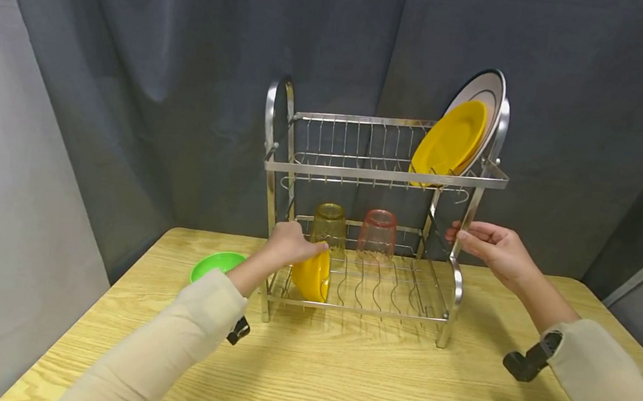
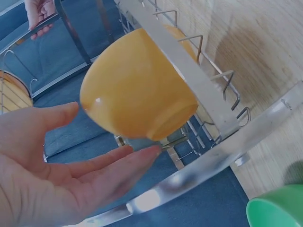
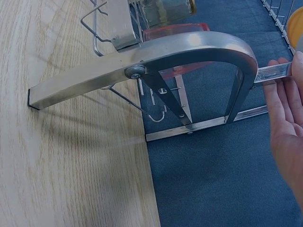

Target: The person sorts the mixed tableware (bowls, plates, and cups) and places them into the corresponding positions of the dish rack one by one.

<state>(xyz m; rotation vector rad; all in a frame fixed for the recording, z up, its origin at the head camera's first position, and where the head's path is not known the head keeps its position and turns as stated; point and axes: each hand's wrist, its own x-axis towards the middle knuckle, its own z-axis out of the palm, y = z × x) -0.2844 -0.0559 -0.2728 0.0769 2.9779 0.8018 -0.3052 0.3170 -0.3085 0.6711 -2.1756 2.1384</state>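
Observation:
A yellow bowl [image 1: 311, 276] stands on its side at the left end of the lower tier of a metal dish rack [image 1: 359, 173]. My left hand [image 1: 287, 244] is beside that bowl. In the left wrist view its thumb and fingers [image 2: 109, 172] are extended and spread around the bowl's near side; whether the tips touch it I cannot tell. On the rack's right side, my right hand [image 1: 499, 253] pinches the upright post [image 3: 273, 73], thumb in front and fingers behind.
Two upturned tumblers, one olive [image 1: 329, 227] and one pink [image 1: 377, 235], stand on the lower tier. A yellow plate [image 1: 449, 142] leans against a larger white plate [image 1: 486, 87] at the upper right. Left of the rack, a green bowl [image 1: 216, 264] sits on the wooden table [image 1: 351, 377].

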